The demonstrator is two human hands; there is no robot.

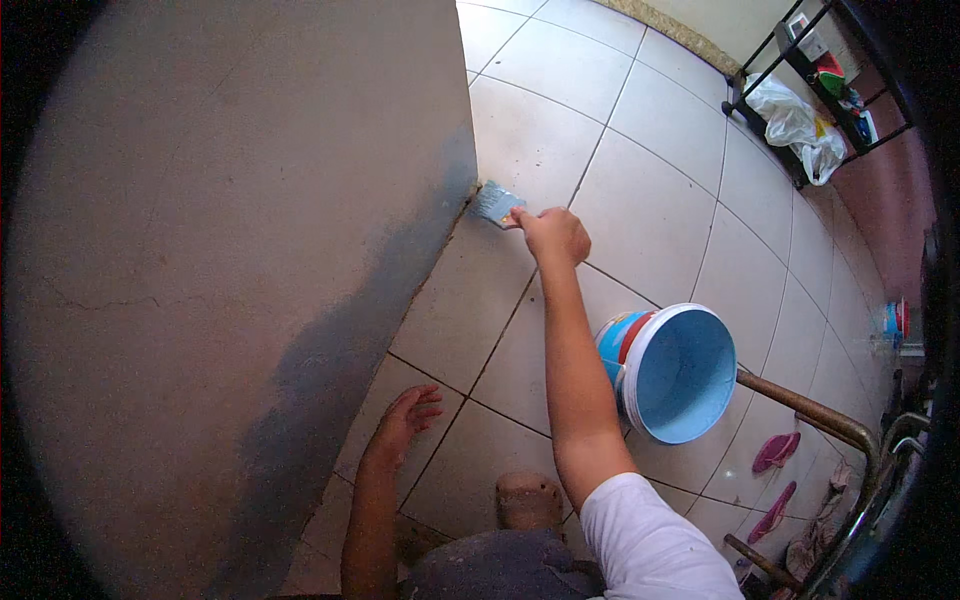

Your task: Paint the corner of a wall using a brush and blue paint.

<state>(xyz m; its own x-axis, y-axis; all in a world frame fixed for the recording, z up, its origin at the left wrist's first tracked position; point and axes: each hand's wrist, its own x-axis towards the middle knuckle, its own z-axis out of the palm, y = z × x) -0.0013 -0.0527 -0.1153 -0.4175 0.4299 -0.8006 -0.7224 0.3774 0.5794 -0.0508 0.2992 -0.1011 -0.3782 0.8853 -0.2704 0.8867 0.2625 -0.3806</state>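
My right hand (556,234) grips a flat paintbrush (498,204) whose bristles carry grey-blue paint. The bristle tips are at the wall's bottom corner, by the floor; whether they touch it I cannot tell. Along the base of the wall (225,150) runs a darker grey, wet-looking band (330,360). My left hand (411,414) holds nothing; its fingers are apart, over the floor close to the wall base. To the right of my right forearm is a plastic paint bucket (679,375) with a white rim and a light-blue inside.
White tiles (645,180) cover the floor. Metal tube legs (810,409) of furniture stand at the right, with pink slippers (776,452) beside them. A black rack (787,52) with a white plastic bag (795,124) is at the upper right. A smaller container (894,319) sits at the far right.
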